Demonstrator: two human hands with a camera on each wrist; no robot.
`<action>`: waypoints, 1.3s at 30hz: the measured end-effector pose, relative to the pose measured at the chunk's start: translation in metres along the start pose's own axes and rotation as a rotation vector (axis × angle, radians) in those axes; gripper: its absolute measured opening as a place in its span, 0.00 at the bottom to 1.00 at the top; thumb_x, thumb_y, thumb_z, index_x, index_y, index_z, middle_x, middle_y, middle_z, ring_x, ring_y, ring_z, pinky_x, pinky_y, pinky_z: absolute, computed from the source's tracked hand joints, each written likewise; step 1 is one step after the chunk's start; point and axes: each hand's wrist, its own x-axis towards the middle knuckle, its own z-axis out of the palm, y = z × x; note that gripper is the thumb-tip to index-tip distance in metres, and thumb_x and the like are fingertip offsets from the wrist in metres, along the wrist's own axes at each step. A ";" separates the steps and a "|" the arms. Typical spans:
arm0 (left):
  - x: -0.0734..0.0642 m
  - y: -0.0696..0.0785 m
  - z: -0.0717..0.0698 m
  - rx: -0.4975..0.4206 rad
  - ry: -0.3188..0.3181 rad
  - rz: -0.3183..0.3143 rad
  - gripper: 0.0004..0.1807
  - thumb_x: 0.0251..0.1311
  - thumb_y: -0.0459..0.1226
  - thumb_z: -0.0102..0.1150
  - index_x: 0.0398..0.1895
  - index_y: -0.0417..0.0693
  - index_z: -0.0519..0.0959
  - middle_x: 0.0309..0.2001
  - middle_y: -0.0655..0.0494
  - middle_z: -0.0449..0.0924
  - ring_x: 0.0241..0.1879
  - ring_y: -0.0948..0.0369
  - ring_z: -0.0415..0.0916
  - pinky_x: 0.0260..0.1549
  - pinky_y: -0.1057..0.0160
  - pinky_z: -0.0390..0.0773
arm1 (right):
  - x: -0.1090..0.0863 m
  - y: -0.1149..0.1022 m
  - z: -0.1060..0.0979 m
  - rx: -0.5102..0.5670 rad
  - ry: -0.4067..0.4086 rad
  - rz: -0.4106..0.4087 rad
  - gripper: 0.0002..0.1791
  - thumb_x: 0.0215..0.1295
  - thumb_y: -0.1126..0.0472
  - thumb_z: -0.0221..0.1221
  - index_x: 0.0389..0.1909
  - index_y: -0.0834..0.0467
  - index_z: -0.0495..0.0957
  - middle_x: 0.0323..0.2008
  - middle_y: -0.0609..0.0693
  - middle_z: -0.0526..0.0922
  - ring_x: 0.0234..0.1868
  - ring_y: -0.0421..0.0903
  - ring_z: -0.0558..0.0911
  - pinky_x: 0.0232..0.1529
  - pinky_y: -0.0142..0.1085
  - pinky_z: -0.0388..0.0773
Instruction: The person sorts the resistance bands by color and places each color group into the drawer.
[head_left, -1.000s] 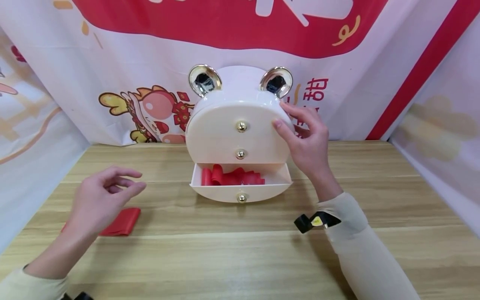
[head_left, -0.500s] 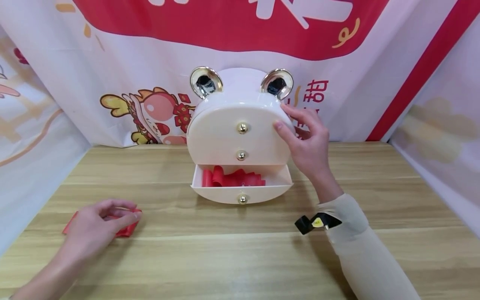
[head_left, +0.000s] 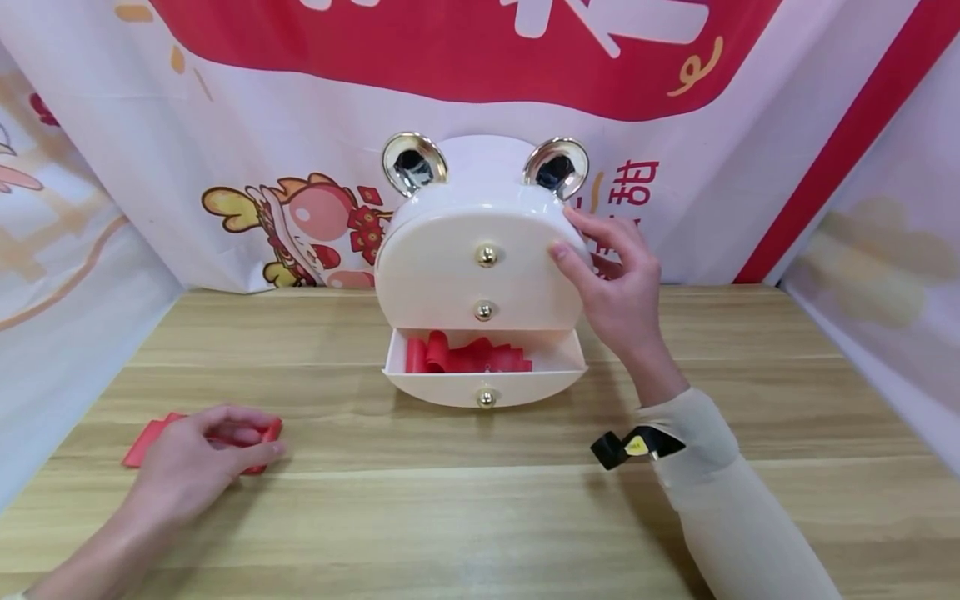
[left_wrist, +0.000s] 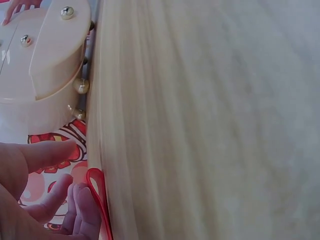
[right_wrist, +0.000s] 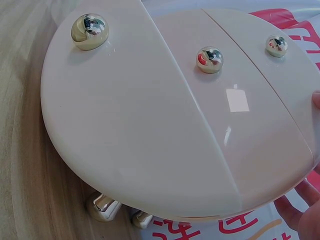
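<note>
My left hand (head_left: 191, 454) is low over the table, its fingers bent at a folded red strip (head_left: 146, 442). In the left wrist view, the fingertips are right at the strip's raised loop (left_wrist: 96, 177), while the thumb extends apart from it. My right hand (head_left: 622, 279) holds the upper right side of a white drawer box (head_left: 442, 267), thumb on the front and fingers behind. Two gold-rimmed round eyes top the box. Its bottom drawer (head_left: 427, 389) is pulled out, with curled red strips (head_left: 468, 354) inside. The upper two drawers are closed.
The box stands near the back of a wood-grain table (head_left: 480, 517). Behind it hangs a printed red-and-white curtain (head_left: 300, 125), with more fabric on both sides. Gold knobs (head_left: 486, 397) project from the drawer fronts.
My left hand has come down from above the folded red strip to its right end, which now stands raised between thumb and fingers in the head view. My right hand has stayed on the box.
</note>
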 end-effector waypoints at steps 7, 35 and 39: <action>0.005 -0.004 -0.001 0.043 0.009 -0.040 0.39 0.53 0.56 0.81 0.62 0.42 0.80 0.48 0.48 0.87 0.41 0.61 0.79 0.31 0.68 0.75 | -0.001 0.001 0.001 -0.002 0.005 -0.008 0.23 0.70 0.51 0.70 0.64 0.43 0.85 0.59 0.46 0.83 0.56 0.44 0.82 0.51 0.30 0.87; 0.004 -0.008 -0.007 -0.011 0.095 -0.078 0.28 0.61 0.57 0.75 0.56 0.49 0.89 0.42 0.59 0.94 0.33 0.81 0.79 0.32 0.74 0.72 | 0.001 0.002 0.001 0.011 -0.007 -0.021 0.22 0.70 0.57 0.70 0.64 0.45 0.85 0.58 0.51 0.83 0.56 0.42 0.81 0.48 0.27 0.87; 0.005 -0.005 -0.009 -0.001 0.116 -0.066 0.27 0.63 0.58 0.73 0.56 0.51 0.89 0.43 0.58 0.94 0.32 0.82 0.77 0.31 0.71 0.72 | 0.001 0.002 0.000 0.012 -0.005 -0.017 0.22 0.70 0.57 0.70 0.64 0.45 0.85 0.58 0.51 0.83 0.55 0.42 0.80 0.48 0.27 0.87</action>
